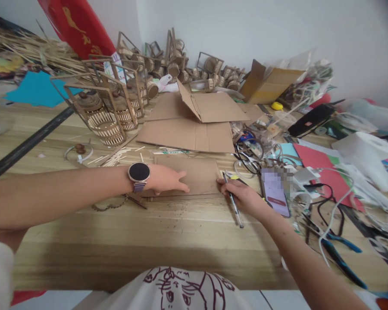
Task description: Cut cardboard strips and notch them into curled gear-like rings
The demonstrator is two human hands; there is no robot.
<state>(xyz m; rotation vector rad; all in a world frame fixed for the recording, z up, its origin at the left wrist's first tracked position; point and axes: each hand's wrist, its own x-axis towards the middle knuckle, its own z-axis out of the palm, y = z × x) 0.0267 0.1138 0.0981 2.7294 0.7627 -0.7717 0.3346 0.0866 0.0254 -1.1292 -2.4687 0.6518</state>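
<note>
My left hand point(164, 178), with a watch point(139, 173) on its wrist, lies on a small flat piece of cardboard point(202, 174), its fingers stretched out. At that piece's right edge is my right hand point(241, 193), its fingers closed around a pen point(236, 213). The pen slants, its lower end toward me. My right fingertips are close to the cardboard's edge; whether they also grip it I cannot tell. Dark crumbs are scattered on the table point(142, 241) just in front of the cardboard.
Larger cardboard sheets point(187, 133) lie behind. Small bamboo baskets with tall handles point(106, 127) stand at the left, near thin sticks point(116, 157). To the right are a phone point(275, 193), cables, pliers point(341, 254) and red paper point(323, 172). An open cardboard box point(268, 84) stands at the back.
</note>
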